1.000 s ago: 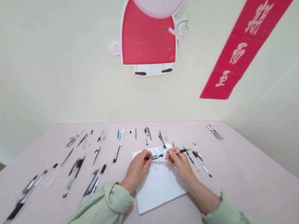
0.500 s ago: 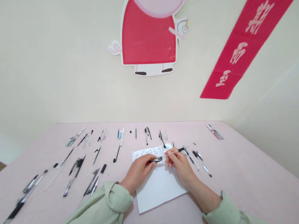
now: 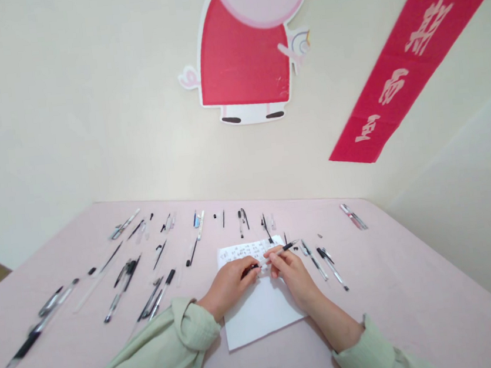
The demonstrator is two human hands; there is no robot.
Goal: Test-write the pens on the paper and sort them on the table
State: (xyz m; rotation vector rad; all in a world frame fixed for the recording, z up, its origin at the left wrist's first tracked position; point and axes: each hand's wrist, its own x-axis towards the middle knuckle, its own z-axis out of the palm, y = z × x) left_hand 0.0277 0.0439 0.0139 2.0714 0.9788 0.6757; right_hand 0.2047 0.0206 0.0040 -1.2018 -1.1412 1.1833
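Note:
Over a sheet of white paper point(image 3: 261, 318) with handwriting along its top, both my hands work close together. My right hand point(image 3: 289, 270) pinches a clear-barrelled pen point(image 3: 287, 246), its black grip and tip pointing up to the right. My left hand point(image 3: 234, 283) is closed on a small black pen cap point(image 3: 251, 268), mostly hidden by the fingers. The pen's rear end lies close to the cap; whether they touch I cannot tell. Just right of my right hand, capless pens point(image 3: 314, 259) and a black-ended pen point(image 3: 332, 268) lie on the table.
Many pens, refills and caps lie spread over the pink table point(image 3: 419, 306), such as a black-capped pen point(image 3: 163, 292) and a long pen point(image 3: 32, 338) at left. Red-and-white pens point(image 3: 353, 216) lie at back right. The wall point(image 3: 133, 132) stands behind the table.
The pen in my right hand has shifted left and tilted more steeply, its rear end now closer to my left hand. My left fingers have closed further over the cap.

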